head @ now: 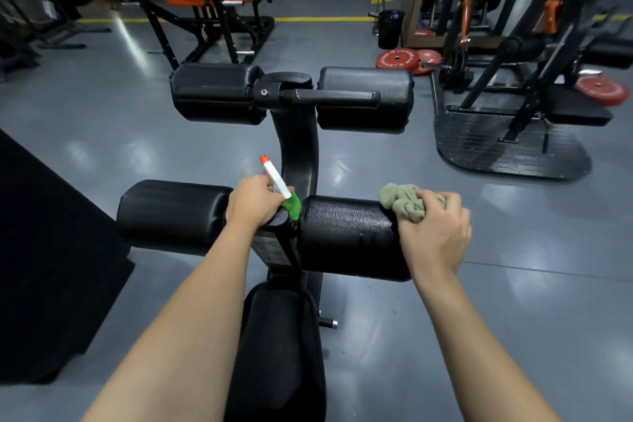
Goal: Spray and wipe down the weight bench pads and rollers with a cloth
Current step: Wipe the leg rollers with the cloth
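seat pad (281, 353) is nearest. left hand (251, 202) curls its fingers round the spray bottle (277, 181), held ready; right hand (435, 233) clamps the cloth (407, 204) against the outer end of the roller (346, 236).

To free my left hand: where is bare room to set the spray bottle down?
Bare floor lies between the near rollers and far rollers, both sides of the post. Crowded by the red plates at far right.
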Demonstrator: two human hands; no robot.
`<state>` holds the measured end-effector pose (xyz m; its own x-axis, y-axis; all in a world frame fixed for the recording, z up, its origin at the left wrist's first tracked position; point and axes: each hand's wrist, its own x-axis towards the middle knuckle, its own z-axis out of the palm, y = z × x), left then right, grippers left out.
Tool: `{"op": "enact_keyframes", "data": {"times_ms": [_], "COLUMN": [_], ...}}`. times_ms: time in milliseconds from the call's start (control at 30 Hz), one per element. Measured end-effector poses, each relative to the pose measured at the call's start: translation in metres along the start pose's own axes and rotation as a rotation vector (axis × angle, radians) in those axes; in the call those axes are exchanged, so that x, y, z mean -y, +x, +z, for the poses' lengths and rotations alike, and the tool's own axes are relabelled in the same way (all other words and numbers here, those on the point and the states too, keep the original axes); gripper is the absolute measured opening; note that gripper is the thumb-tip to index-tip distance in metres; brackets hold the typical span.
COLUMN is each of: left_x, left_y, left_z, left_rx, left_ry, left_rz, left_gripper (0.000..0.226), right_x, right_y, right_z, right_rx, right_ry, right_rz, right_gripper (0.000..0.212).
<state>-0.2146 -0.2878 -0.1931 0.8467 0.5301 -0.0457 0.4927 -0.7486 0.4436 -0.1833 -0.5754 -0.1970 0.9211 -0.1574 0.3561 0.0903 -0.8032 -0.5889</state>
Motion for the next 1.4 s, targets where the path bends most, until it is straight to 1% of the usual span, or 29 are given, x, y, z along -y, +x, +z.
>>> {"op": "enact_keyframes", "data": {"times_ms": [33,133,200,267,300,367,433,533,600,667,700,767,867,933,967,1200,1300,1367,1400], "left_x": [0.000,0.000,0.000,0.000,0.000,0.000,0.000,0.001,0.002,0.004,0.004,0.002,0.002,0.003,0.004,0.006,0.005,0.005,0.005], "left_y": [0.001,0.003,0.001,-0.002,-0.004,-0.005,-0.005,-0.006,-0.005,-0.004,-0.003,-0.002,-0.004,-0.005,-0.005,-0.003,-0.002,0.000,0.001], "left_z": [0.000,0.001,0.002,0.002,0.002,0.002,0.002,0.003,0.004,0.004,0.004,0.003,0.002,0.003,0.003,0.005,0.006,0.005,0.005], "left_rx": [0.005,0.011,-0.002,-0.025,-0.029,-0.022,-0.014,-0.011,-0.008,-0.009,-0.012,-0.012,-0.012,-0.009,-0.010,-0.016,-0.018,-0.012,-0.012], "left_ry": [0.000,0.008,0.021,0.021,0.020,0.013,0.008,0.002,0.006,0.007,0.004,0.011,-0.003,-0.011,-0.022,-0.030,-0.031,-0.032,-0.037], "left_rz": [0.000,-0.005,-0.015,-0.027,-0.028,-0.025,-0.014,-0.004,-0.004,-0.009,-0.008,0.001,0.003,0.006,0.008,0.018,0.014,0.015,0.014], "left_gripper": [0.044,0.048,0.047,0.046,0.046,0.043,0.044,0.041,0.042,0.041,0.040,0.040,0.040,0.037,0.037,0.036,0.037,0.037,0.037], "right_x": [0.002,0.019,0.035,0.048,0.050,0.048,0.037,0.004,-0.017,-0.024,-0.021,-0.006,0.023,0.031,0.030,-0.003,-0.002,0.006,0.009], "right_y": [-0.008,-0.050,-0.078,-0.095,-0.098,-0.093,-0.079,-0.049,-0.035,-0.033,-0.035,-0.046,-0.067,-0.076,-0.076,-0.034,-0.014,-0.002,0.000], "right_z": [-0.002,0.001,0.011,0.021,0.023,0.021,0.014,0.001,-0.008,-0.012,-0.011,-0.004,0.013,0.019,0.021,0.017,0.021,0.023,0.025], "right_rx": [0.013,0.126,0.199,0.224,0.222,0.210,0.187,0.061,0.022,0.018,0.008,0.005,0.089,0.121,0.109,-0.096,-0.106,-0.105,-0.099], "right_ry": [-0.022,-0.080,-0.044,-0.002,0.008,0.013,-0.009,-0.029,-0.014,-0.009,-0.014,-0.024,-0.009,-0.019,-0.023,-0.063,0.061,0.166,0.186], "right_rz": [-0.045,-0.283,-0.409,-0.483,-0.491,-0.471,-0.405,-0.205,-0.063,0.034,0.034,-0.040,-0.229,-0.315,-0.321,-0.067,0.078,0.188,0.210], "right_gripper": [0.034,0.052,0.059,0.063,0.064,0.061,0.049,0.030,0.026,0.028,0.030,0.038,0.048,0.050,0.050,0.046,0.050,0.058,0.064]}}
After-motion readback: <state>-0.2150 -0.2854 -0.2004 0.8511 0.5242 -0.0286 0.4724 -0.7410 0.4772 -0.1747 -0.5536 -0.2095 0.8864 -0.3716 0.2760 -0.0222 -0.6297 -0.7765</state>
